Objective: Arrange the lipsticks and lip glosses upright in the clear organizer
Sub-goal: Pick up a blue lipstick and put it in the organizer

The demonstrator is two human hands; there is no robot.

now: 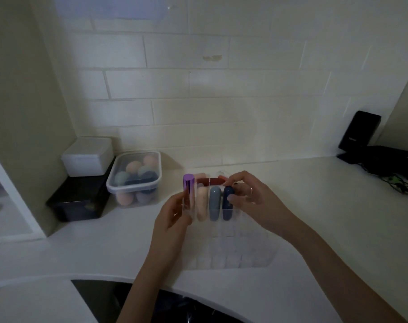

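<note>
A clear organizer (231,243) stands on the white counter in front of me. Upright in its back row are a purple metallic tube (188,192), a pale pink tube (201,202), a grey-blue tube (214,202) and a dark blue tube (228,201). My left hand (172,220) grips the organizer's left end beside the purple tube. My right hand (252,197) holds a dark red lipstick (210,181) lying sideways above the tubes, its fingers also touching the dark blue tube. A pink item shows behind the red lipstick, mostly hidden.
A clear lidded box of makeup sponges (135,178) sits left of the organizer. A white box (87,157) rests on a black box (79,199) further left. A black device and cables (382,159) lie at the right. A tiled wall is behind.
</note>
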